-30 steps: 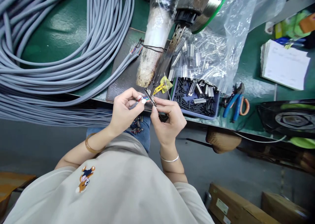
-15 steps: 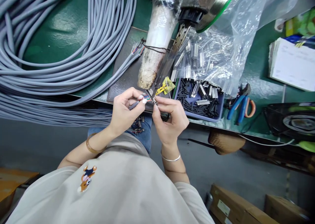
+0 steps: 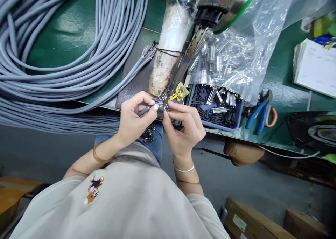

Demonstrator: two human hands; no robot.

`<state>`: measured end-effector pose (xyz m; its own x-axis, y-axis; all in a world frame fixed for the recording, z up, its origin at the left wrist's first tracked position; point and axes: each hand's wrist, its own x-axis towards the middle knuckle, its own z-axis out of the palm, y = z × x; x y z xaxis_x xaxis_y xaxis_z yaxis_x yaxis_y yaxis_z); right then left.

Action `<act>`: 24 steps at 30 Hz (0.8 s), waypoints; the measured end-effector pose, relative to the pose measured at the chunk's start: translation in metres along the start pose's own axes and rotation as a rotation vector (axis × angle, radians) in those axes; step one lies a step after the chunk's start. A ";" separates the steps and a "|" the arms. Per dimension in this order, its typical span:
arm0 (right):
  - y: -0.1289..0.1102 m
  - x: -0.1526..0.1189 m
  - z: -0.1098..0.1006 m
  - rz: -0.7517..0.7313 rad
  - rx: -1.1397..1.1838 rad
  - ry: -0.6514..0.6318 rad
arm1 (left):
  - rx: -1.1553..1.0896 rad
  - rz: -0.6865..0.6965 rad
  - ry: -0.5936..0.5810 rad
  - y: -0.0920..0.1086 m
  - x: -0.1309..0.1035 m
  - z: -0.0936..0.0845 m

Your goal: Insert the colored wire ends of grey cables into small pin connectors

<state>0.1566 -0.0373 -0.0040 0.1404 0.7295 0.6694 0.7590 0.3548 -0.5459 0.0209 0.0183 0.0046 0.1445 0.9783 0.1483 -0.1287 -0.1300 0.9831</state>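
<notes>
My left hand (image 3: pixel 134 119) pinches the end of a grey cable (image 3: pixel 143 112) between thumb and forefinger. Thin coloured wires (image 3: pixel 158 102) fan out of it toward a small metal pin connector (image 3: pixel 166 107). My right hand (image 3: pixel 185 129) has its thumb and fingertips closed on that connector from the right. Just above the connector comes down the long dark tip of a soldering iron (image 3: pixel 181 70), mounted over the table. A thin strand of solder (image 3: pixel 182 95) hangs beside my right fingers. Fingertips partly hide where wires and pins meet.
Coiled grey cables (image 3: pixel 65 70) cover the left of the green table. A blue tray (image 3: pixel 233 128) of connectors and black sleeves stands right of my hands, under a clear plastic bag (image 3: pixel 270 39). Pliers (image 3: pixel 258 114) lie farther right. A solder spool (image 3: pixel 240 9) hangs above.
The view has shifted slightly, so the table items sit a little farther right. Both hands keep their grip beneath the iron tip, with only a slight movement of my right hand.
</notes>
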 end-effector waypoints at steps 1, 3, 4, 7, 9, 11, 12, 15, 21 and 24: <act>0.000 -0.001 0.000 -0.012 -0.014 -0.003 | 0.006 0.007 -0.005 -0.001 0.000 0.000; 0.000 -0.003 0.000 -0.032 -0.041 -0.004 | 0.025 0.001 -0.022 -0.002 -0.001 -0.001; 0.000 -0.005 0.000 -0.034 -0.048 -0.006 | 0.035 -0.009 -0.031 -0.003 -0.001 -0.001; 0.001 -0.006 -0.001 0.006 -0.015 -0.008 | 0.040 -0.015 -0.042 -0.004 -0.003 -0.001; 0.000 -0.005 -0.002 0.047 0.028 -0.003 | 0.031 -0.005 -0.042 -0.004 -0.004 -0.001; 0.000 -0.004 -0.002 0.075 0.053 -0.003 | 0.041 0.002 -0.036 -0.003 -0.004 0.000; 0.000 -0.003 -0.002 0.081 0.054 -0.005 | 0.053 0.002 -0.033 -0.003 -0.004 0.000; 0.000 -0.002 -0.001 0.082 0.037 -0.004 | 0.083 -0.001 -0.025 -0.003 -0.003 0.001; -0.001 0.001 0.000 0.083 0.024 0.005 | 0.095 0.014 -0.013 -0.002 -0.002 0.001; -0.004 0.003 -0.002 0.065 -0.002 0.008 | 0.082 0.017 -0.014 0.000 -0.001 0.000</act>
<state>0.1553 -0.0378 0.0009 0.1941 0.7463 0.6366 0.7492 0.3061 -0.5873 0.0209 0.0172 0.0050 0.1570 0.9735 0.1664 -0.0504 -0.1604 0.9858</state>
